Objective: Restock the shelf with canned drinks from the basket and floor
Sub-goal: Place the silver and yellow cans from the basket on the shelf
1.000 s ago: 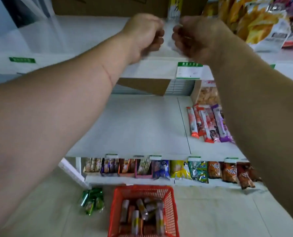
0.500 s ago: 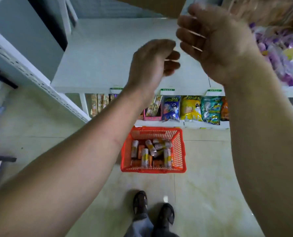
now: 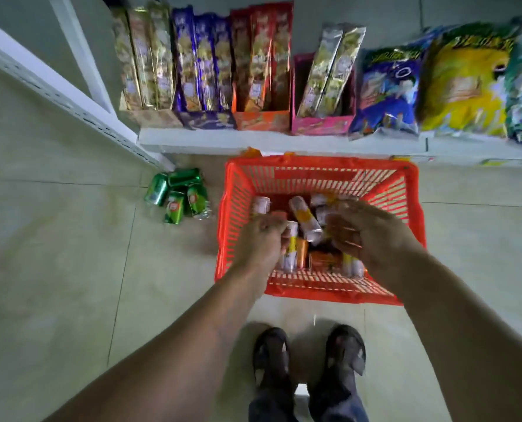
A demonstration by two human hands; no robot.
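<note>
left hand (image 3: 261,242) gripping can (image 3: 289,248), right hand (image 3: 363,236) blurred

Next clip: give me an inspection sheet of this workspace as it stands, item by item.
Surface: pale tiled floor, bare where visible.
Job's things: red plastic slatted basket on the floor, holding white-and-orange drink cans; green drink cans lying on the floor left of it.
Clutter: nothing seen.
Hands: left hand and right hand both inside the basket among the cans; blur hides whether either grips one.
Cables: nothing seen.
Surroundings: white bottom shelf with boxed snack sticks and snack bags; person's dark shoes below the basket.
</note>
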